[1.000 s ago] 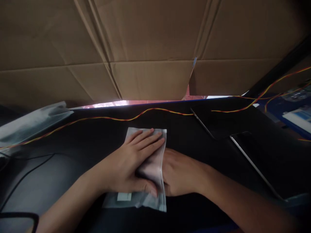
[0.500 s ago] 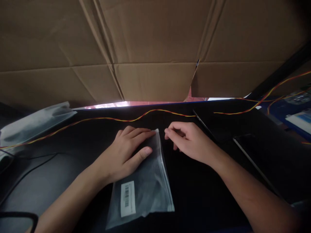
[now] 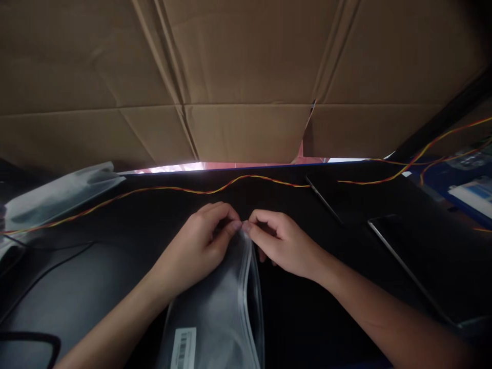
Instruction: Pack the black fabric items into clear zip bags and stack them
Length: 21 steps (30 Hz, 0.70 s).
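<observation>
A clear zip bag (image 3: 215,302) with a white barcode label (image 3: 183,348) lies on the dark table in front of me. Its zip edge faces right, and the mouth gapes along the side. My left hand (image 3: 205,238) pinches the far corner of that edge between thumb and fingers. Right beside it, my right hand (image 3: 279,236) is closed in a pinch on the same corner, thumb tips nearly touching. No contents show inside the bag.
A twisted red and yellow wire (image 3: 200,191) crosses the back of the table. Two dark flat devices (image 3: 326,197) (image 3: 415,266) lie right. Another plastic bag (image 3: 65,192) and a black cable (image 3: 42,274) are left. Cardboard (image 3: 246,61) rises behind.
My right hand has moved left onto the bag's corner. My left hand has gone from lying flat on the bag to pinching it. The bag has shifted nearer, and its mouth has parted.
</observation>
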{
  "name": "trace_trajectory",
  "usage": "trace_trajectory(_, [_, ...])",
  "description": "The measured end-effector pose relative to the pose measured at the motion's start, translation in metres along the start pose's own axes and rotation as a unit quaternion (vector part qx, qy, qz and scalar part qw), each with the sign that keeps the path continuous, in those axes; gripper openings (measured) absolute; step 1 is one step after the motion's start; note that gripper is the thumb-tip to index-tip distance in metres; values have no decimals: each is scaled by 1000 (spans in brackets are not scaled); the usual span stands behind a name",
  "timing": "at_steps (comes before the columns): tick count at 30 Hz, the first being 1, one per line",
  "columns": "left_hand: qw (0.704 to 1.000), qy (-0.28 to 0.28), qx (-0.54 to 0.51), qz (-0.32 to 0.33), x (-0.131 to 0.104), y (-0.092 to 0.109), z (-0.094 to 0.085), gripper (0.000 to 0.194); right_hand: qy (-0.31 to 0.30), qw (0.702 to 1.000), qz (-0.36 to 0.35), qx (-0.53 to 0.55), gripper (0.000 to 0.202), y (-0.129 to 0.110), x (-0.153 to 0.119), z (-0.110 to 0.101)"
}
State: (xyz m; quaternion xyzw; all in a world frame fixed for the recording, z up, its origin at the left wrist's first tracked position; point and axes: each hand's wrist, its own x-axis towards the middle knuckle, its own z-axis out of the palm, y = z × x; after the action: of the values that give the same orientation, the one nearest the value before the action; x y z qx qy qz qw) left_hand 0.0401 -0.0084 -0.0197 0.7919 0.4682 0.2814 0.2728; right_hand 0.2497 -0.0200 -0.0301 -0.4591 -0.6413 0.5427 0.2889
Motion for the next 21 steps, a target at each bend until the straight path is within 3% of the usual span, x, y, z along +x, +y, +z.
trace_trajectory(6, [993,110,24,-24,6,-23,-9,19,-115,991,29,-62,35,-13,-16,2])
trace_trajectory(13, [987,139,80,-29,9,-34,-20,17,-307,937,142,-87,26,-31,-37,-4])
trace_trajectory(16, [980,150,128,-15,11,-27,-24,20,-382,905,184,-25,31,-30,-33,-9])
trace_trajectory(19, [965,166,204,9,1,-7,-25,21,-442,871,214,8,45,-21,-22,-16])
trace_trajectory(21, [953,151,262,26,-20,11,-21,43,-398,895,203,11,54,-13,-13,-23])
